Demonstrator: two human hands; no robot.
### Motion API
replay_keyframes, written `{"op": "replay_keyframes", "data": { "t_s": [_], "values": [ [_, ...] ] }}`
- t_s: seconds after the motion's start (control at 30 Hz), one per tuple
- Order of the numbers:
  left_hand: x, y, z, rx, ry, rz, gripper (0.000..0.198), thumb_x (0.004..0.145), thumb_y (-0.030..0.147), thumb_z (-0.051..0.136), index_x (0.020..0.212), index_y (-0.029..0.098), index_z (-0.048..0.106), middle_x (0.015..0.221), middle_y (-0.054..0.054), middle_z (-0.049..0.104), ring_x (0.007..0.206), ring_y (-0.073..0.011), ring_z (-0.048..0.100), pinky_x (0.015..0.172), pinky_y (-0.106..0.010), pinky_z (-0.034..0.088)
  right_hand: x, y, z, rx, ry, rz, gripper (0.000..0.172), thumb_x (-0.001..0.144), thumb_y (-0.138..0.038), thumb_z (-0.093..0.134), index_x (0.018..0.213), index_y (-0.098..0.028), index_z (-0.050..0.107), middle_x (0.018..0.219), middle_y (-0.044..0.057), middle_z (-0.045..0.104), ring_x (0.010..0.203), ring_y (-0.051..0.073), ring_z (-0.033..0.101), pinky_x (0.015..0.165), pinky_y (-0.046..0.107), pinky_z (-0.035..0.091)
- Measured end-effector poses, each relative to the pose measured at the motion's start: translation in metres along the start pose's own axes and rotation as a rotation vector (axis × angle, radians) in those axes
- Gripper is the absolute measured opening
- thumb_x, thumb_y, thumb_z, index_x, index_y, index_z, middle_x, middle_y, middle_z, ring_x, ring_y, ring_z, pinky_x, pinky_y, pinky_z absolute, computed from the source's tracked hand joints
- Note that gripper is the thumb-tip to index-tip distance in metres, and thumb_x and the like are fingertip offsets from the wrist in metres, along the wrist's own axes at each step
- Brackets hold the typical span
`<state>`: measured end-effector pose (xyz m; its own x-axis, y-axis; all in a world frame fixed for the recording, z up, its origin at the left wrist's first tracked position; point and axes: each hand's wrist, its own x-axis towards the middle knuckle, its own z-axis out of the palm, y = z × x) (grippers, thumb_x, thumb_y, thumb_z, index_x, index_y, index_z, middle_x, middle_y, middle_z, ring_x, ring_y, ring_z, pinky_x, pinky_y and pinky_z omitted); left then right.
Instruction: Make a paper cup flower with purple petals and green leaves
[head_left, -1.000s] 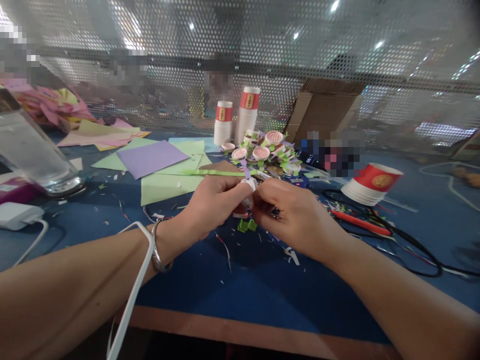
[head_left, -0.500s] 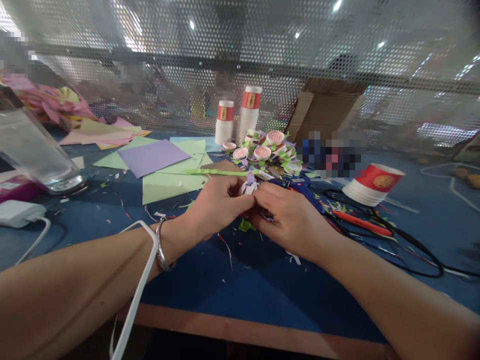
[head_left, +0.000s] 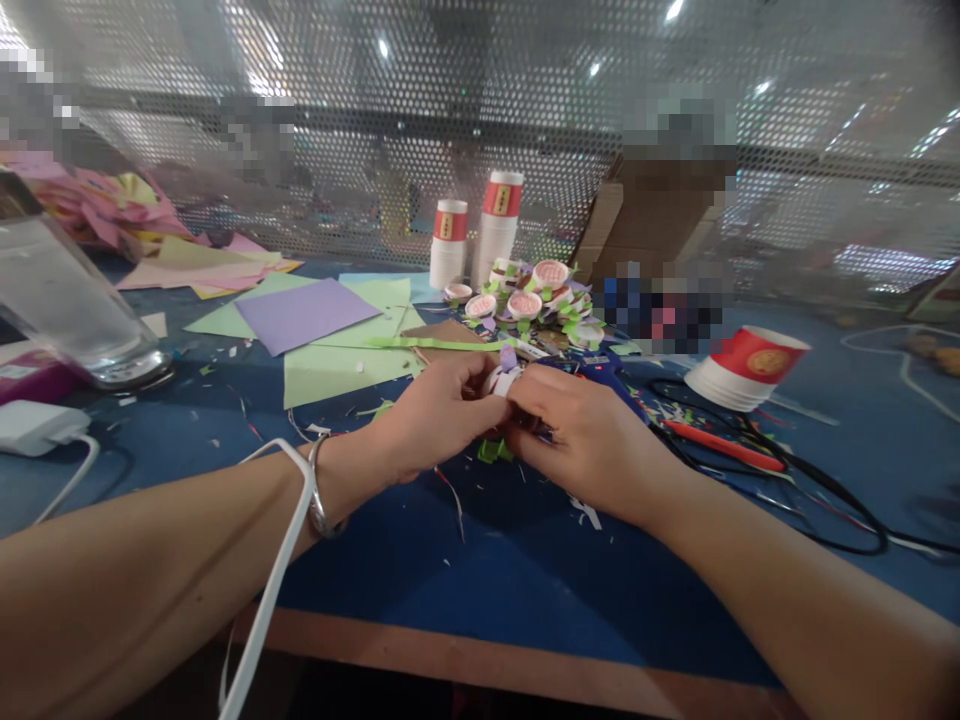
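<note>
My left hand (head_left: 442,410) and my right hand (head_left: 592,430) meet above the blue table, both closed around a small white paper craft piece (head_left: 505,380). A purple paper tab stands up from its top, and green paper bits (head_left: 493,450) show below. My fingers cover most of it. Just behind lies a pile of similar round pieces (head_left: 525,305), white with pinkish printed faces and green and purple tabs. A narrow light-green paper strip (head_left: 442,344) stretches beyond my left fingers. Past my right hand sits a blue tool (head_left: 611,378), partly hidden by the hand.
Green and purple paper sheets (head_left: 307,315) lie left of centre, near a tilted-looking clear glass (head_left: 82,300). Two cup stacks (head_left: 448,250) stand behind. At right are a tipped red-and-white paper cup (head_left: 757,368), an orange-red handle (head_left: 724,445) and black cables (head_left: 840,500). Scraps litter the table.
The white craft piece has turned slightly between my fingers, and its purple tab has shifted a little right. More green paper shows beneath. Both hands keep their hold.
</note>
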<state>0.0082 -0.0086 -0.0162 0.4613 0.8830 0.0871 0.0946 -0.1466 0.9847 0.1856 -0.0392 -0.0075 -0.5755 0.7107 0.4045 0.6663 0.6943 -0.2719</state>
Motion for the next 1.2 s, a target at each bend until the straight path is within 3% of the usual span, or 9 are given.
{"op": "replay_keyframes", "data": {
  "t_s": [0.13, 0.27, 0.47, 0.6, 0.77, 0.93, 1.07, 1.2],
  "values": [
    [0.000, -0.002, -0.002, 0.060, -0.020, 0.072, 0.011, 0.071, 0.013, 0.059, 0.077, 0.019, 0.053, 0.068, 0.005, 0.051, 0.062, -0.0096, 0.044, 0.056, -0.025, 0.033, 0.000, 0.000, 0.001, -0.010, 0.007, -0.004, 0.016, 0.089, -0.011, 0.056, 0.079, -0.021, 0.047, 0.079, 0.003, 0.053, 0.070, 0.017, 0.051, 0.064, 0.028, 0.036],
    [-0.001, -0.004, 0.000, 0.040, 0.004, 0.062, 0.018, 0.069, 0.014, 0.058, 0.087, 0.018, 0.059, 0.074, 0.003, 0.056, 0.066, -0.0113, 0.049, 0.060, -0.026, 0.037, 0.000, 0.000, 0.002, -0.008, 0.061, -0.017, 0.018, 0.088, -0.011, 0.057, 0.078, -0.021, 0.046, 0.078, 0.002, 0.052, 0.069, 0.017, 0.050, 0.063, 0.028, 0.036],
    [-0.005, 0.003, -0.001, -0.014, -0.024, 0.059, 0.016, 0.071, 0.015, 0.057, 0.087, 0.017, 0.061, 0.074, 0.002, 0.059, 0.066, -0.0107, 0.052, 0.062, -0.026, 0.040, 0.000, 0.000, -0.005, 0.022, 0.168, -0.021, 0.012, 0.094, -0.016, 0.058, 0.082, -0.019, 0.057, 0.078, 0.002, 0.055, 0.072, 0.016, 0.053, 0.065, 0.027, 0.038],
    [-0.007, 0.008, -0.004, -0.033, -0.011, 0.137, 0.029, 0.071, 0.013, 0.066, 0.100, 0.016, 0.064, 0.083, 0.000, 0.064, 0.074, -0.0123, 0.059, 0.066, -0.026, 0.045, 0.001, 0.003, -0.006, 0.085, 0.221, 0.006, 0.019, 0.096, -0.019, 0.060, 0.078, -0.019, 0.057, 0.074, 0.000, 0.054, 0.068, 0.015, 0.050, 0.063, 0.027, 0.038],
    [-0.009, 0.014, -0.007, -0.048, 0.035, 0.098, 0.047, 0.070, 0.008, 0.072, 0.114, 0.016, 0.057, 0.086, 0.001, 0.068, 0.076, -0.0127, 0.065, 0.064, -0.023, 0.048, 0.001, 0.003, -0.010, 0.204, 0.207, 0.072, 0.019, 0.096, -0.019, 0.060, 0.078, -0.020, 0.058, 0.075, 0.000, 0.057, 0.069, 0.014, 0.052, 0.064, 0.027, 0.040],
    [-0.008, 0.018, -0.011, -0.148, -0.032, 0.106, 0.039, 0.074, 0.014, 0.076, 0.109, 0.017, 0.058, 0.077, 0.003, 0.066, 0.068, -0.0112, 0.064, 0.059, -0.022, 0.048, 0.000, -0.002, -0.016, 0.294, 0.196, 0.106, 0.024, 0.095, -0.022, 0.060, 0.072, -0.020, 0.055, 0.069, -0.002, 0.052, 0.063, 0.012, 0.047, 0.058, 0.026, 0.036],
    [-0.004, 0.015, -0.012, -0.269, -0.048, 0.037, 0.025, 0.084, 0.021, 0.074, 0.105, 0.016, 0.060, 0.087, -0.002, 0.070, 0.078, -0.0128, 0.069, 0.067, -0.024, 0.053, -0.001, -0.003, -0.016, 0.411, 0.189, 0.201, 0.027, 0.098, -0.029, 0.059, 0.072, -0.020, 0.055, 0.065, -0.004, 0.050, 0.056, 0.010, 0.041, 0.050, 0.026, 0.032],
    [-0.003, 0.011, -0.012, -0.341, -0.012, -0.012, 0.041, 0.084, 0.023, 0.079, 0.119, 0.016, 0.058, 0.094, -0.004, 0.072, 0.085, -0.0155, 0.073, 0.073, -0.027, 0.056, 0.002, -0.001, -0.016, 0.436, 0.193, 0.227, 0.027, 0.096, -0.025, 0.057, 0.070, -0.021, 0.052, 0.061, -0.006, 0.045, 0.053, 0.009, 0.036, 0.048, 0.027, 0.028]
  ]
}}
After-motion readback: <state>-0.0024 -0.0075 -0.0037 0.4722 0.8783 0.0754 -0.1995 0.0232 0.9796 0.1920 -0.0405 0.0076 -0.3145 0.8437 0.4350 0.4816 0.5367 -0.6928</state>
